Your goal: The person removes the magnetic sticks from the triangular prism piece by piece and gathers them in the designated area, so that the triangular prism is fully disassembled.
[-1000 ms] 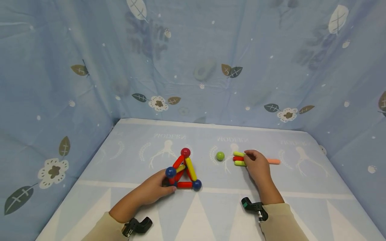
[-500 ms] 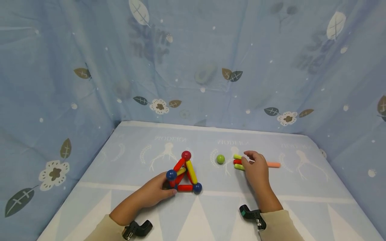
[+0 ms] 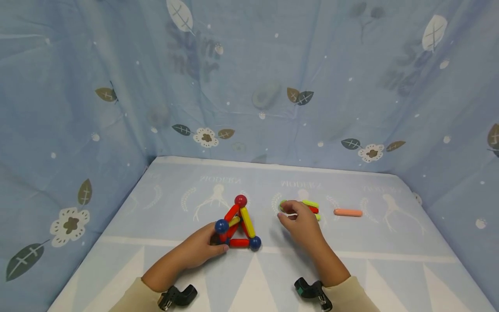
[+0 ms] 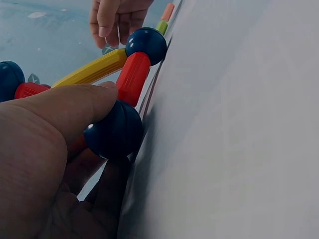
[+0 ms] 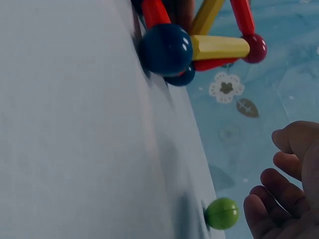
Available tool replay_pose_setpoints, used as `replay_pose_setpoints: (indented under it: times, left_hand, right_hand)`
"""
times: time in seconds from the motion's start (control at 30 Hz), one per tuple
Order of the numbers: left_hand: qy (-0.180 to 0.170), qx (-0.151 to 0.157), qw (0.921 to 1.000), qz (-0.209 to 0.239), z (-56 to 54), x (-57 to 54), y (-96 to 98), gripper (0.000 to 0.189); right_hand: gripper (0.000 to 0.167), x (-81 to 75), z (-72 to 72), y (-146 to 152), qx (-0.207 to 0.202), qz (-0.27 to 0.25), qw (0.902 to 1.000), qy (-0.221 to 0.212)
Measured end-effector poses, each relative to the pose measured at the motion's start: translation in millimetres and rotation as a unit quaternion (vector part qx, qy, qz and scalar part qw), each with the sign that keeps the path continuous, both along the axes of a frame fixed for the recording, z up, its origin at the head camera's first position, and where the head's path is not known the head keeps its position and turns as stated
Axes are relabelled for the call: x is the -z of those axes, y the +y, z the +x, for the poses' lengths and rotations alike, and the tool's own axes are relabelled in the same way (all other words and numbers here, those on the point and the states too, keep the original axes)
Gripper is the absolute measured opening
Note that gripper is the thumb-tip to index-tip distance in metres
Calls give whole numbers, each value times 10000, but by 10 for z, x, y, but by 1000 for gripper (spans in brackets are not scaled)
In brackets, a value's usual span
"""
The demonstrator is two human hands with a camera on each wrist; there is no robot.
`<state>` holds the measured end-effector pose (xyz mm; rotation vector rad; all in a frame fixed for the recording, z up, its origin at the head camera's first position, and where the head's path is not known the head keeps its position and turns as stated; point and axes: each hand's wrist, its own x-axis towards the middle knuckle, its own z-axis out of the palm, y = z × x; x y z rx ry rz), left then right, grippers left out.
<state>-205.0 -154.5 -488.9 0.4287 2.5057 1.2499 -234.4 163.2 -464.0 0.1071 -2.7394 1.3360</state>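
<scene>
Left hand (image 3: 200, 248) pinches stick frame (image 3: 234, 222) by low blue ball (image 4: 113, 132). Right hand (image 3: 303, 223) loosely bent, holds nothing, right of frame. Green ball (image 5: 222, 213) near it, also right of frame. Ball looks hard, light, rolly: pinch round sides. Frame seems stiff, might pop apart.

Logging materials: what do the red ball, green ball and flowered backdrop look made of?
Red ball: probably plastic, glossy, with sharp highlights.
Green ball: likely plastic too, shiny highlight, though painted wood is possible.
Flowered backdrop: apparently matte fabric, given its soft folds.
</scene>
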Motion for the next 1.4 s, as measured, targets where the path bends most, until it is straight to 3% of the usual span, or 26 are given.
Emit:
replay_pose_setpoints:
  times: [0.27, 0.4, 0.83, 1.4]
  left_hand:
    - [71, 65, 9999, 77, 2, 23, 1, 54]
    - [182, 116, 9996, 204, -1, 4, -11, 60]
    - [148, 80, 9996, 223, 11, 7, -17, 63]
    - [174, 172, 9994, 229, 6, 14, -18, 63]
  right_hand:
    - [34, 29, 161, -346, -1065, 74, 9931, -492]
    - [40, 34, 178, -475, -1392, -14, 9877, -709]
    - [50, 89, 254, -707, -1025, 130, 9901, -950]
    - [46, 57, 270, -698, -1174, 448, 9887, -815]
